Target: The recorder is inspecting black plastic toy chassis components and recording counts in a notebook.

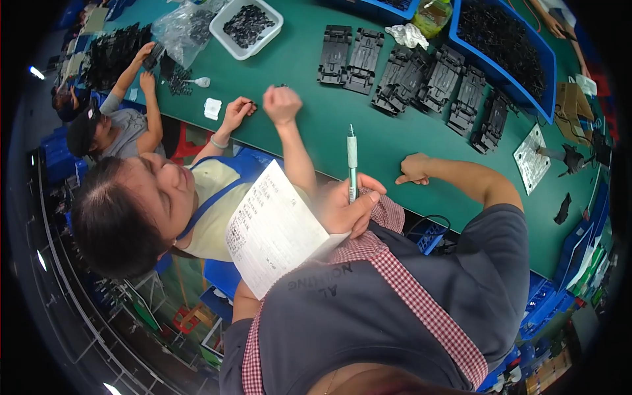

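My left hand [352,207] is closed, with a light green pen [352,155] upright between its fingers and thumb. The same hand grips the edge of a white paper [276,230], folded or bound, covered with handwritten lines. It hangs in front of my chest and hides most of my left forearm. My right hand [415,169] rests at the green table's [289,59] near edge, fingers curled in, with nothing visible in it. Beyond it lies a row of several black plastic toy-car chassis [441,79].
A co-worker [138,204] sits close on my left, hands above the table; another person [122,128] works farther along. Small black parts fill a white tub [273,31] and a blue bin [550,108]. A metal plate fixture [532,160] and a cardboard box [573,112] stand right.
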`<state>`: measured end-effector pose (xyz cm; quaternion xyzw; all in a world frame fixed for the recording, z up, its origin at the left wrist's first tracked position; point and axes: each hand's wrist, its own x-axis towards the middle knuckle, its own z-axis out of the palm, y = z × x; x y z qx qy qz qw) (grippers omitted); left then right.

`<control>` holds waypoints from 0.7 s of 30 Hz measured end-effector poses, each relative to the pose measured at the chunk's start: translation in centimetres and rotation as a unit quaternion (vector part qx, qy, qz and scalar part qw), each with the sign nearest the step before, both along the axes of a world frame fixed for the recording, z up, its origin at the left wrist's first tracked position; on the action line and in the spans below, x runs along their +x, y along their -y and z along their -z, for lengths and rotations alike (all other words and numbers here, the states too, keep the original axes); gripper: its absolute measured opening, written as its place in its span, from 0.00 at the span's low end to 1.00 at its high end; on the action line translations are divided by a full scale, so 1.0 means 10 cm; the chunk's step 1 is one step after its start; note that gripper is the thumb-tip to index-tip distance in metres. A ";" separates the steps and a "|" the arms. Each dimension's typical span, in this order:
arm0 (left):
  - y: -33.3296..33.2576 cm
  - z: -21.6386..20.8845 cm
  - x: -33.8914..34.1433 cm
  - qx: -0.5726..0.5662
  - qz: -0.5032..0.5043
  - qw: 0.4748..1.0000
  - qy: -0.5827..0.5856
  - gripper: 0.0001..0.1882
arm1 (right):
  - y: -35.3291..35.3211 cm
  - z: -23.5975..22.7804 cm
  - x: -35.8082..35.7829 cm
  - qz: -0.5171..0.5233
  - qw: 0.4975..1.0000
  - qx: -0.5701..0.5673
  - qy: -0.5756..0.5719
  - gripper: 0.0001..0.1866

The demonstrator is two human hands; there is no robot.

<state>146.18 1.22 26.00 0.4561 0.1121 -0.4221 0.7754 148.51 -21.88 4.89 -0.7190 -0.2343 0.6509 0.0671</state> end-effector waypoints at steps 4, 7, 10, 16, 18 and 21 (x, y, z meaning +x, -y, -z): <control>-0.04 0.00 -0.06 -0.002 -0.013 0.999 -0.039 0.05 | -0.05 0.02 -0.01 -0.008 1.000 -0.023 0.002 0.35; -0.04 0.00 -0.07 -0.023 0.032 0.999 -0.020 0.06 | -0.01 0.12 -0.07 -0.017 0.999 -0.031 -0.008 0.34; -0.01 0.00 -0.13 -0.029 0.024 0.999 0.001 0.08 | -0.04 0.09 -0.05 -0.013 0.998 -0.055 -0.025 0.23; -0.08 0.09 -0.16 -0.046 0.016 0.996 0.079 0.17 | -0.03 0.27 -0.08 -0.011 0.998 -0.048 -0.033 0.18; -0.09 0.13 -0.16 -0.045 0.022 0.995 0.086 0.17 | -0.06 0.28 -0.10 -0.070 0.997 -0.041 -0.002 0.34; -0.10 0.10 -0.13 -0.038 0.041 0.996 0.071 0.13 | -0.09 0.26 -0.12 -0.109 0.993 -0.030 0.029 0.34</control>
